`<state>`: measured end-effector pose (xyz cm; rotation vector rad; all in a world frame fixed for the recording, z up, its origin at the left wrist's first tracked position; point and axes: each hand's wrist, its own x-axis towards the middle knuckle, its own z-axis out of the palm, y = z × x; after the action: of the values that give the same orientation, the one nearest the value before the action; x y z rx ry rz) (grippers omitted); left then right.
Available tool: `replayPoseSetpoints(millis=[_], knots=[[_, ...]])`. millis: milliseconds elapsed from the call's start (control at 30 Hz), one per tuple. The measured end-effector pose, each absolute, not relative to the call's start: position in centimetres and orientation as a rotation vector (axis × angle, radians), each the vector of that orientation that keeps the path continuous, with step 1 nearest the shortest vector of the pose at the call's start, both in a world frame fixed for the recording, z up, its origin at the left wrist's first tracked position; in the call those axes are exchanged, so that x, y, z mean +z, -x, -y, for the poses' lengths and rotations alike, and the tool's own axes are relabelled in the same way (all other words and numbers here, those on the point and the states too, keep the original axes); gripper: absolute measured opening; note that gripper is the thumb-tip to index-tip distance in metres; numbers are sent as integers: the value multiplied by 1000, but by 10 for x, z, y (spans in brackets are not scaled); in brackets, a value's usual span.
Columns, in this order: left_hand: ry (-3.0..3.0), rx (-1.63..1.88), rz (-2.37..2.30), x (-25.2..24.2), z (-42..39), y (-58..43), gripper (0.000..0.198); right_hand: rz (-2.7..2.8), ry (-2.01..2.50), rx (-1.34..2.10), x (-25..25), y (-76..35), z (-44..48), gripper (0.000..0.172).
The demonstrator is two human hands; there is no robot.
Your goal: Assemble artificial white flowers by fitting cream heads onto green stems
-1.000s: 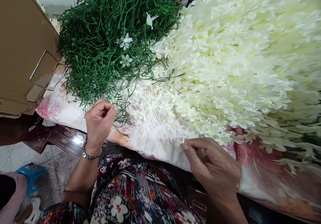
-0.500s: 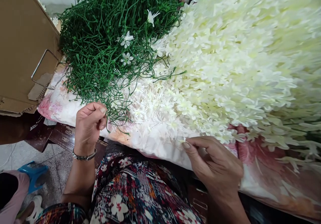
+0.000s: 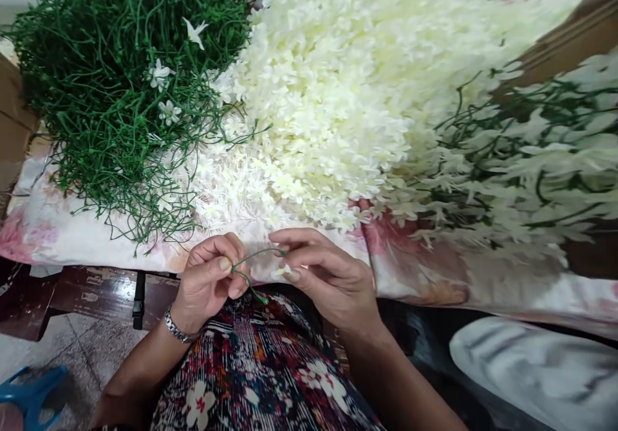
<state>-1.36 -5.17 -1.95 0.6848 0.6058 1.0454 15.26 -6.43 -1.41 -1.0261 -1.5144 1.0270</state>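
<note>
My left hand (image 3: 215, 276) pinches a thin green plastic flower stem (image 3: 255, 255), which forks into two tips pointing right. My right hand (image 3: 333, 280) is closed at the fingertips on a small pale piece (image 3: 284, 270), seemingly part of a flower, mostly hidden by thumb and finger. The upper stem tip reaches the right fingertips; whether it touches them I cannot tell. Beyond my left hand lies a big heap of green stems (image 3: 125, 83) with a few white blossoms on it. A large pile of cream-white artificial petals (image 3: 328, 103) spreads beyond my right hand.
The piles lie on a floral cloth (image 3: 96, 241) over a table. Finished-looking white flowers on green stems (image 3: 541, 161) lie at the right, near a cardboard box (image 3: 574, 38). A blue stool (image 3: 33, 395) stands lower left, and white fabric (image 3: 535, 379) shows lower right.
The view has swung right. My hands, wide apart before, are now close together. The green stem shows clearly in my left hand, its upper tip by my right fingers.
</note>
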Motion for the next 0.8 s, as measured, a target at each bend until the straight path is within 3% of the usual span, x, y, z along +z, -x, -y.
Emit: replayPoseSetpoints(millis=[167, 433, 600, 800], knots=[[-828, 984, -687, -22, 55, 15, 11, 1539, 1050, 943, -10, -162, 66, 14], [-1687, 759, -1090, 13, 53, 15, 13, 2161, 976, 826, 16, -172, 60, 11], [-1480, 597, -1074, 3, 53, 6, 10, 2288, 940, 698, 14, -165, 62, 14], [-1283, 857, -1013, -12, 57, 9, 8, 1950, 1015, 745, 7, -168, 70, 15]])
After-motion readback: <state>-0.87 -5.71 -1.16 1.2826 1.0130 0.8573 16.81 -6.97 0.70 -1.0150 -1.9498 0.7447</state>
